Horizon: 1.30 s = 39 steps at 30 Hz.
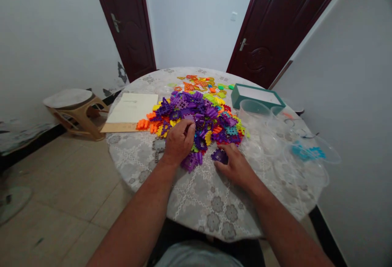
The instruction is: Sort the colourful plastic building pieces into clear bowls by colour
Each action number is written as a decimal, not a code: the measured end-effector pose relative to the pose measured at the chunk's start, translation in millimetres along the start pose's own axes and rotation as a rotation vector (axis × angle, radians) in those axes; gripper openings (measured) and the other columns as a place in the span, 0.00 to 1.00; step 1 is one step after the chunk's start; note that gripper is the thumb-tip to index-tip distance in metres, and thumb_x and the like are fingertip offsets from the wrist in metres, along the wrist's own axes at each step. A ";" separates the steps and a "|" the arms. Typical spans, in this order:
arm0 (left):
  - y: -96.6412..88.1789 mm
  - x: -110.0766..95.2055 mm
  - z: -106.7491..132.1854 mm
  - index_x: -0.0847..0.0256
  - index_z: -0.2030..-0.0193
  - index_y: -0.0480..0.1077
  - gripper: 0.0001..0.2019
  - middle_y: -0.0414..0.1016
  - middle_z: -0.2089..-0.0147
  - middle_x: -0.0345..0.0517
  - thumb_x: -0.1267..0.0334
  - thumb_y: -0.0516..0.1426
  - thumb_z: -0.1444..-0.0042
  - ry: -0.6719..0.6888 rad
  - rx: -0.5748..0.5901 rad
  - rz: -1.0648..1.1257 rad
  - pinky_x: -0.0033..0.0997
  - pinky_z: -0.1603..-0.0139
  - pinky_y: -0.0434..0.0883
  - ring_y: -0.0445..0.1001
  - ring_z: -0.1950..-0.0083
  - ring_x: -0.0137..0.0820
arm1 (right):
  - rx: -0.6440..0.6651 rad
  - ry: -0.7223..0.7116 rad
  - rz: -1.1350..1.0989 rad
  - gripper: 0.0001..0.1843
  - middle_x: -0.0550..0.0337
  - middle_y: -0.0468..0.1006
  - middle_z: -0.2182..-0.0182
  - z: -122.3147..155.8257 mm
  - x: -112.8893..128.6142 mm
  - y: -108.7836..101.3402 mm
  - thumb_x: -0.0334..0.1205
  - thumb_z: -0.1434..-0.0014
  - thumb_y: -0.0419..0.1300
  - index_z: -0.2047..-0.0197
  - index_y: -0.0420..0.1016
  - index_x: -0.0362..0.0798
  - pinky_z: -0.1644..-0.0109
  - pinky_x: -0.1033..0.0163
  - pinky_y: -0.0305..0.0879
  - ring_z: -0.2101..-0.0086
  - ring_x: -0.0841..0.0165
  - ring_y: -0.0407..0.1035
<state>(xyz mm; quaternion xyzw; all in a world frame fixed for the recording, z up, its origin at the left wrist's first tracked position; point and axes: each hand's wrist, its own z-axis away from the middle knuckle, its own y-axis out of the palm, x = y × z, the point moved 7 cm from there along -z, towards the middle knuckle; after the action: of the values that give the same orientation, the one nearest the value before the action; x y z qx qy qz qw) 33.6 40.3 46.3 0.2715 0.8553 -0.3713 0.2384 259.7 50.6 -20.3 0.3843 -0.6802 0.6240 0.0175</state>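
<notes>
A heap of colourful plastic interlocking pieces (199, 114), mostly purple with orange, yellow and green, lies in the middle of a round table (196, 201) with a floral cloth. My left hand (179, 141) rests on the near edge of the heap, fingers curled over purple pieces. My right hand (234, 165) lies just right of it, fingers closed on a purple piece (219, 156). Another purple cluster (192, 161) sits on the cloth between my hands.
Clear plastic bowls (255, 112) stand to the right, one holding blue pieces (304, 152). A teal box (257, 95) lies behind them. A white sheet on cardboard (131, 110) lies at left. A stool (75, 110) stands on the floor left; two dark doors behind.
</notes>
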 end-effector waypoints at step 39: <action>-1.5 -18.9 84.1 0.56 0.40 0.70 0.15 0.77 0.45 0.53 0.63 0.56 0.31 0.151 0.463 -0.183 0.46 0.39 0.73 0.75 0.41 0.42 | 0.052 -0.119 -0.565 0.22 0.57 0.81 0.56 2.1 23.9 4.6 0.37 0.37 0.61 0.40 0.74 0.52 0.50 0.57 0.70 0.57 0.63 0.75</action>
<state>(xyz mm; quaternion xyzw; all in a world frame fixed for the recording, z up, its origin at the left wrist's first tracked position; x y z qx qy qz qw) 63.9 -30.2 7.2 0.2671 0.7841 -0.5557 0.0707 241.3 36.5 -12.5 0.5945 -0.5301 0.5880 0.1409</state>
